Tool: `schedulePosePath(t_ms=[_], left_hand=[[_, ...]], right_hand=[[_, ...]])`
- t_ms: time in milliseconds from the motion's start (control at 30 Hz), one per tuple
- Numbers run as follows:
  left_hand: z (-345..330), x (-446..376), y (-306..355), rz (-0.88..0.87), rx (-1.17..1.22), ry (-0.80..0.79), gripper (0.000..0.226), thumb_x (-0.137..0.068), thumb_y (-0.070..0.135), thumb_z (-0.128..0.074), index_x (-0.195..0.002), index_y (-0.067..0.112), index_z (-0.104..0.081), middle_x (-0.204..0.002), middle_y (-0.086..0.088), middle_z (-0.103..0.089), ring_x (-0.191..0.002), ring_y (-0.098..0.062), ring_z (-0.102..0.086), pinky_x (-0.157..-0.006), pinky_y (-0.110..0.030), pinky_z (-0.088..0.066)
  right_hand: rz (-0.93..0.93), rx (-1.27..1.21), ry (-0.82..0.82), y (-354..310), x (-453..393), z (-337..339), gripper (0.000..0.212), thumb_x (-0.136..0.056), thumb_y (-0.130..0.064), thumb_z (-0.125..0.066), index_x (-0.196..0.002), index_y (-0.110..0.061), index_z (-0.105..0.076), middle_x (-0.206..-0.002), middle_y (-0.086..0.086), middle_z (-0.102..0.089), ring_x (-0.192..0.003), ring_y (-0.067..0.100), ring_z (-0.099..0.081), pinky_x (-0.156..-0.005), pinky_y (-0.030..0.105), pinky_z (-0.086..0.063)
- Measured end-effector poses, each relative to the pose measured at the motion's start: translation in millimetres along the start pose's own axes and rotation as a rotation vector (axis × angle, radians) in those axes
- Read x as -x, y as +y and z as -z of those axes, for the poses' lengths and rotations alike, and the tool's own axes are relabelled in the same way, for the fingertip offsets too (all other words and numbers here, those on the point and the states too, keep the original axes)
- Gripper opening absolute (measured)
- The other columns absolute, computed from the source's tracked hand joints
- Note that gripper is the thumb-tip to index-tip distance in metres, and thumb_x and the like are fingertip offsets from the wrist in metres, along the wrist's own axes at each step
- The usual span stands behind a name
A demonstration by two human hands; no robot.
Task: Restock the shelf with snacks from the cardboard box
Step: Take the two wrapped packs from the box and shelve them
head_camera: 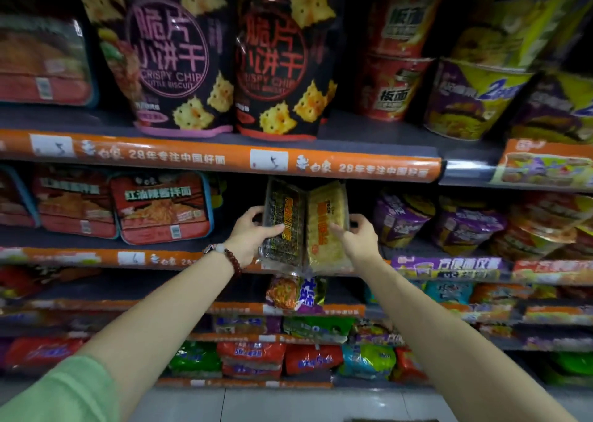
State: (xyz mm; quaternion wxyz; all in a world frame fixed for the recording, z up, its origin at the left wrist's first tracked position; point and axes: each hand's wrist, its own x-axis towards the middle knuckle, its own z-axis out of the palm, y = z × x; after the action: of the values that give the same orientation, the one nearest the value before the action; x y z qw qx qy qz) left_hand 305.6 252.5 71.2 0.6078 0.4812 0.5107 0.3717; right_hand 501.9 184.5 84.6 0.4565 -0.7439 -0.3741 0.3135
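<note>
Two clear snack packs stand upright side by side in a gap on the middle shelf (160, 256). The dark speckled pack (282, 226) is on the left, with my left hand (252, 234) gripping its left edge. My right hand (357, 234) grips the right edge of the yellow pack (327, 226) next to it. Both packs lean slightly outward at the top, and their bottoms rest at the shelf's front lip. The cardboard box is out of view.
Red boxed noodle trays (162, 206) fill the shelf to the left, purple noodle cups (401, 219) the right. Black biscuit bags (173, 56) and cup noodles (388, 84) stand on the shelf above. Lower shelves hold bagged noodles (296, 291).
</note>
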Motion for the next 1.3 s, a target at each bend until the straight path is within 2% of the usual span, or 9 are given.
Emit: schedulePosePath(t_ms=[133,267,367,467,600,733,933,1100,1300], left_hand=[[-0.8,-29.6,5.2,0.006,-0.016,0.061,0.068,-0.07,0.011,-0.081,-0.13,0.016,-0.049,-0.119,-0.018,-0.063,-0.108,-0.032,-0.062,-0.094,-0.052,-0.05],[2.0,-51.0,10.7,0.04,-0.07,0.121,0.079,-0.068,0.019,-0.083,-0.137,0.013,-0.045,-0.125,-0.014,-0.061,-0.11,-0.029,-0.061,-0.088,-0.043,-0.054],[6.7,-62.6,10.7,0.066,-0.14,0.12,0.074,-0.07,0.02,-0.082,-0.135,0.011,-0.047,-0.121,-0.009,-0.063,-0.109,-0.027,-0.062,-0.077,-0.036,-0.055],[9.4,-70.6,10.1,0.09,-0.197,0.075,0.072,-0.07,0.022,-0.082,-0.134,0.008,-0.05,-0.119,-0.009,-0.065,-0.107,-0.026,-0.063,-0.093,-0.046,-0.053],[13.0,-78.2,8.1,0.104,-0.359,0.094,0.076,-0.075,0.025,-0.079,-0.139,0.005,-0.043,-0.131,-0.011,-0.055,-0.12,-0.028,-0.054,-0.102,-0.041,-0.046],[11.7,-81.5,4.9,0.119,-0.358,0.063,0.075,-0.078,0.023,-0.075,-0.141,0.004,-0.039,-0.141,-0.014,-0.048,-0.128,-0.028,-0.048,-0.108,-0.041,-0.04],[2.2,-78.3,-4.1,0.121,-0.41,0.117,0.075,-0.078,0.03,-0.076,-0.14,0.006,-0.041,-0.144,-0.012,-0.046,-0.131,-0.028,-0.045,-0.109,-0.04,-0.039],[-2.7,-72.1,-3.3,0.049,-0.535,0.196,0.068,-0.081,0.034,-0.072,-0.137,0.005,-0.046,-0.14,-0.013,-0.051,-0.128,-0.028,-0.049,-0.107,-0.035,-0.04],[-1.5,-57.7,-3.7,-0.068,-0.655,0.181,0.059,-0.086,0.036,-0.065,-0.131,0.001,-0.051,-0.132,-0.015,-0.056,-0.121,-0.03,-0.054,-0.098,-0.033,-0.044]], right_hand=[[-0.006,0.033,-0.032,-8.9,-30.9,3.8,0.04,-0.085,-0.029,-0.069,-0.117,-0.011,-0.054,-0.097,0.006,-0.056,-0.093,0.025,-0.056,-0.081,0.035,-0.047],[-0.078,0.007,-0.048,-8.7,-56.3,-1.9,0.036,-0.088,-0.021,-0.065,-0.12,-0.011,-0.054,-0.105,0.008,-0.06,-0.089,0.024,-0.054,-0.084,0.037,-0.048],[-0.119,-0.01,-0.063,-2.7,-67.2,-10.6,0.039,-0.089,-0.018,-0.062,-0.125,-0.009,-0.053,-0.112,0.011,-0.061,-0.09,0.024,-0.053,-0.078,0.033,-0.045],[-0.145,0.011,-0.063,2.8,-70.9,-12.7,0.039,-0.088,-0.018,-0.063,-0.125,-0.008,-0.053,-0.11,0.012,-0.06,-0.087,0.024,-0.053,-0.077,0.032,-0.044],[-0.139,0.058,-0.036,7.0,-73.7,-8.2,0.043,-0.085,-0.025,-0.069,-0.122,-0.006,-0.059,-0.113,0.014,-0.062,-0.087,0.023,-0.053,-0.08,0.031,-0.045],[-0.117,0.096,0.009,8.9,-72.2,-10.0,0.043,-0.087,-0.026,-0.067,-0.122,-0.004,-0.059,-0.115,0.015,-0.063,-0.095,0.028,-0.057,-0.082,0.033,-0.046],[-0.123,0.126,0.041,14.3,-70.9,-16.1,0.044,-0.088,-0.03,-0.066,-0.122,-0.004,-0.058,-0.101,0.012,-0.063,-0.078,0.021,-0.052,-0.071,0.028,-0.043],[-0.095,0.182,0.077,18.5,-67.8,-16.4,0.05,-0.088,-0.033,-0.065,-0.126,-0.003,-0.054,-0.114,0.016,-0.064,-0.099,0.031,-0.061,-0.075,0.03,-0.045],[0.005,0.347,0.11,16.1,-61.0,-23.0,0.048,-0.091,-0.031,-0.059,-0.129,-0.004,-0.048,-0.129,0.016,-0.046,-0.114,0.038,-0.051,-0.091,0.042,-0.047]])
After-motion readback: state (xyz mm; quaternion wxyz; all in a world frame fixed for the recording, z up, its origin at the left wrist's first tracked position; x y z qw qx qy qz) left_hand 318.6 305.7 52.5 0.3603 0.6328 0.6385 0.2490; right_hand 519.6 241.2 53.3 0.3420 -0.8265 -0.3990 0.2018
